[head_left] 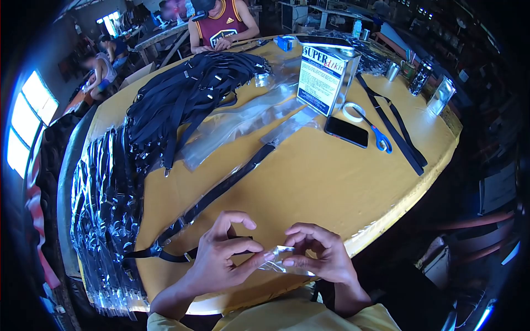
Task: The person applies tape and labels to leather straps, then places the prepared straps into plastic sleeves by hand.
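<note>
Near the table's front edge, my right hand (326,256) pinches a small crinkled piece of clear plastic wrapper (282,255) between thumb and fingers. My left hand (223,254) meets the same plastic with its thumb tip and index finger; its upper fingers are curled in the air. Behind my left hand lies a black strap (207,198) in a long clear sleeve, stretching diagonally up the table. The strap's lower end forks into black bands (157,251) with metal clips, one band running behind my left hand. Whether the plastic in my hands joins that sleeve is hidden.
On the yellow table (265,190) lie a heap of black straps (187,83), sleeved straps (105,220) and flat plastic sleeves (232,127). A tin can (323,80), tape roll (353,112), phone (346,132) and blue scissors (382,139) stand rightward. A person (223,27) works opposite.
</note>
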`<action>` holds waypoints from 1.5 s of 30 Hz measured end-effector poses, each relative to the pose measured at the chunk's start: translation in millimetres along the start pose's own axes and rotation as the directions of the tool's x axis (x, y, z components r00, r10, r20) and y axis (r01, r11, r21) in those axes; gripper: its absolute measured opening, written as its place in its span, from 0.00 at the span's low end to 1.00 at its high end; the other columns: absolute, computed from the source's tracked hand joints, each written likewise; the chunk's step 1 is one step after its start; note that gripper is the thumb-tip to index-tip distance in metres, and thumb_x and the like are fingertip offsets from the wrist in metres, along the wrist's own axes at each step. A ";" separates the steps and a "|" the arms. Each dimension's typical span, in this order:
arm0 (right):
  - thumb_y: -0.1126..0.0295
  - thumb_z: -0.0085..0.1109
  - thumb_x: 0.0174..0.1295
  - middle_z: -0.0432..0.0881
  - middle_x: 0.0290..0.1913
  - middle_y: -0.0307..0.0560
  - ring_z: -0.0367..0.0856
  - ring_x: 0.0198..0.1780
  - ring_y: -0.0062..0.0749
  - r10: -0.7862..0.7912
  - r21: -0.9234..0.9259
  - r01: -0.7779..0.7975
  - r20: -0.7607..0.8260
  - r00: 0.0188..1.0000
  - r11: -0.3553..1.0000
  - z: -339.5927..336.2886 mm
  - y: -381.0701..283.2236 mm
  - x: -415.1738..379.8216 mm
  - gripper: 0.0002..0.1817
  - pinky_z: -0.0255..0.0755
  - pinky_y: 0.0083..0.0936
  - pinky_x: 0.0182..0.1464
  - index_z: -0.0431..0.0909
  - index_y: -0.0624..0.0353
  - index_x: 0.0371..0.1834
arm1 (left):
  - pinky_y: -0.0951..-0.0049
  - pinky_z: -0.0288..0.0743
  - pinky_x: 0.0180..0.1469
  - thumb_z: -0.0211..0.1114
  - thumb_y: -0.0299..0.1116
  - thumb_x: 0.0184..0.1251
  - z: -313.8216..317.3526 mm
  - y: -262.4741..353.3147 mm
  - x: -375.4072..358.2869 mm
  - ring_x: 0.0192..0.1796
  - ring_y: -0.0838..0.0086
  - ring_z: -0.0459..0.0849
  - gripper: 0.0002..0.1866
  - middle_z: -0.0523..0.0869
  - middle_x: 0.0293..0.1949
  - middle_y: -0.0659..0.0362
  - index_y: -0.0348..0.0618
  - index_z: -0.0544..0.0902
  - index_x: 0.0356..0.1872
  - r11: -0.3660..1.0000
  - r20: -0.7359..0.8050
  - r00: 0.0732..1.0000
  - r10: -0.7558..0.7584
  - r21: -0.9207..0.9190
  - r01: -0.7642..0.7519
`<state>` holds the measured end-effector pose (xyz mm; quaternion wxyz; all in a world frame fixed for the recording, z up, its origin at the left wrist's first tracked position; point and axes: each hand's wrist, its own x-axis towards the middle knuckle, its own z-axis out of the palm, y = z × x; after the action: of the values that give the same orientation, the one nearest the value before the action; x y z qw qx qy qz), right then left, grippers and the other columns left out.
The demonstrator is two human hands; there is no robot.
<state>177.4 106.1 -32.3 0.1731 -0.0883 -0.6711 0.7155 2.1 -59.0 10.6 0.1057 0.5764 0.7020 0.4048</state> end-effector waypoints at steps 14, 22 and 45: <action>0.80 0.70 0.63 0.87 0.34 0.43 0.84 0.35 0.20 0.022 0.179 -0.011 -0.061 0.998 0.984 -15.3 6.8 -2.9 0.22 0.76 0.20 0.37 0.77 0.63 0.60 | 0.70 0.71 0.35 0.70 0.39 0.68 -8.8 0.4 -5.9 0.31 0.72 0.75 0.18 0.78 0.41 0.55 0.42 0.86 0.55 0.987 -0.116 0.993 0.018 0.159 0.001; 0.80 0.68 0.65 0.86 0.34 0.46 0.86 0.36 0.24 0.041 0.197 -0.042 0.012 0.999 0.979 -11.5 3.5 1.0 0.21 0.80 0.21 0.40 0.76 0.63 0.61 | 0.73 0.75 0.37 0.70 0.31 0.68 -15.5 -3.4 -5.4 0.33 0.72 0.83 0.14 0.86 0.36 0.55 0.37 0.83 0.51 0.982 -0.115 0.993 0.012 -0.188 -0.034; 0.85 0.69 0.61 0.86 0.47 0.46 0.87 0.49 0.28 -0.039 0.398 -0.073 0.265 0.964 0.915 3.9 26.1 21.7 0.26 0.83 0.25 0.53 0.75 0.62 0.63 | 0.71 0.73 0.42 0.55 0.20 0.77 -11.8 -8.5 -14.4 0.37 0.74 0.76 0.25 0.78 0.39 0.55 0.37 0.60 0.72 0.843 0.191 0.972 0.134 -0.538 -0.010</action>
<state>152.5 109.4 -55.5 0.0894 0.0406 -0.5251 0.8454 -6.8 -77.3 7.7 0.3238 0.5917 0.5232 0.5209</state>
